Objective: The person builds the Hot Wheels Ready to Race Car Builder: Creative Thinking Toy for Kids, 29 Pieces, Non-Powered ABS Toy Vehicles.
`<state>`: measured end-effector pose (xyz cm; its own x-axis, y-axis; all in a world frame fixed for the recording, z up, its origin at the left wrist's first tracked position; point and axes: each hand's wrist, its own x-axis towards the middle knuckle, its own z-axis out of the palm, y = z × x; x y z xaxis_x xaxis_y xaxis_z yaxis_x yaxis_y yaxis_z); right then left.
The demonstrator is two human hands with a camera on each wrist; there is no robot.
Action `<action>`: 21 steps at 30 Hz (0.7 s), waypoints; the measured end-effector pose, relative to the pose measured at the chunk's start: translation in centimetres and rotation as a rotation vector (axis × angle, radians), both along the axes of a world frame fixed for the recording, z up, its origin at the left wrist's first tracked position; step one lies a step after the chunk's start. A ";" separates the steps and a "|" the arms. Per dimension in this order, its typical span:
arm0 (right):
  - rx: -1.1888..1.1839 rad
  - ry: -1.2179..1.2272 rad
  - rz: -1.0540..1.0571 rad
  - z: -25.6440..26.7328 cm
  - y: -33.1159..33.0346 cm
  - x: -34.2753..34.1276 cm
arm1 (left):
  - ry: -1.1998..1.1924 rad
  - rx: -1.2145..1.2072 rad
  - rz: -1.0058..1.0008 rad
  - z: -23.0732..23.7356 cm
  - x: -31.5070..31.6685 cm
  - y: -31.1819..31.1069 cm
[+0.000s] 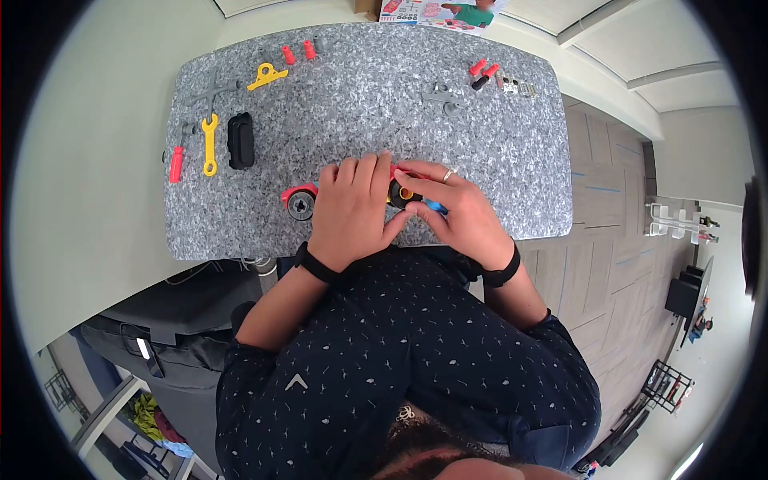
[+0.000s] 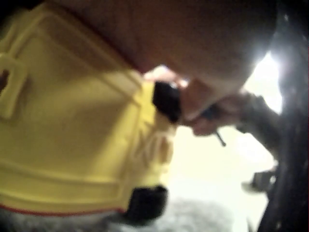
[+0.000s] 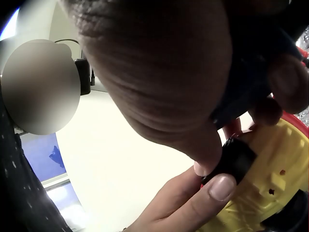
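Note:
A red toy car (image 1: pixel 288 192) with a yellow underside (image 2: pixel 72 111) is at the table's near edge, its black wheel (image 1: pixel 301 205) showing at the left end. My left hand (image 1: pixel 350 206) lies across the car's middle and grips it, hiding much of the body. At the right end, my right hand (image 1: pixel 462 212) holds another black wheel (image 1: pixel 406 192) with a yellow hub between thumb and fingers. In the right wrist view, both thumbs are at this wheel (image 3: pixel 231 159). A blue piece (image 1: pixel 436 206) shows under the right hand.
On the speckled grey table (image 1: pixel 360 88), a yellow wrench (image 1: pixel 210 146), red screwdriver (image 1: pixel 176 164), black tray-like part (image 1: pixel 240 141) and grey cross-shaped wrench (image 1: pixel 211 94) lie left. A yellow part (image 1: pixel 266 76) and red pegs (image 1: pixel 309 50) are farther back. Grey parts (image 1: pixel 442 98) lie back right.

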<state>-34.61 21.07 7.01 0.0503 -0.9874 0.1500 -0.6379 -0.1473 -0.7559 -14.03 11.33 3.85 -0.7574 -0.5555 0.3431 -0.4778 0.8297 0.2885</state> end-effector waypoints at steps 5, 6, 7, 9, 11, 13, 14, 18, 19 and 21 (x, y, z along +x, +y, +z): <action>-0.066 -0.088 -0.011 -0.1 -0.3 -0.4 | -0.053 0.059 0.011 0.4 0.1 0.2; -0.044 -0.155 -0.049 0.1 -0.1 -0.8 | -0.059 0.062 0.012 0.5 0.1 0.3; -0.022 -0.222 -0.085 0.4 0.1 -1.4 | -0.065 0.064 0.015 0.6 0.2 0.4; 0.001 -0.437 -0.237 1.2 0.1 -1.5 | -0.061 0.055 0.017 0.8 0.3 0.5; 0.002 -0.248 -0.381 1.6 -0.5 -2.9 | -0.054 0.043 0.015 0.7 0.3 0.6; -0.086 -0.028 -0.463 1.0 -2.2 -5.2 | -0.046 0.025 0.012 0.5 0.3 0.5; -0.174 0.097 -0.471 -0.3 -3.6 -6.9 | -0.048 0.028 0.012 0.5 0.3 0.5; -0.214 0.325 -0.501 -5.7 -7.5 -11.4 | -0.060 0.044 0.014 0.7 0.2 0.6; -0.155 0.343 -0.517 -6.5 -8.0 -12.0 | -0.064 0.050 0.017 0.7 0.3 0.7; -0.088 0.371 -0.552 -7.8 -8.8 -13.3 | -0.058 0.042 0.020 0.6 0.4 0.7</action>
<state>-47.88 12.26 -0.75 -0.3951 -0.8677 0.3016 -0.8525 0.2240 -0.4723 -13.68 12.08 4.49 -0.7638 -0.5838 0.2752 -0.5109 0.8075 0.2949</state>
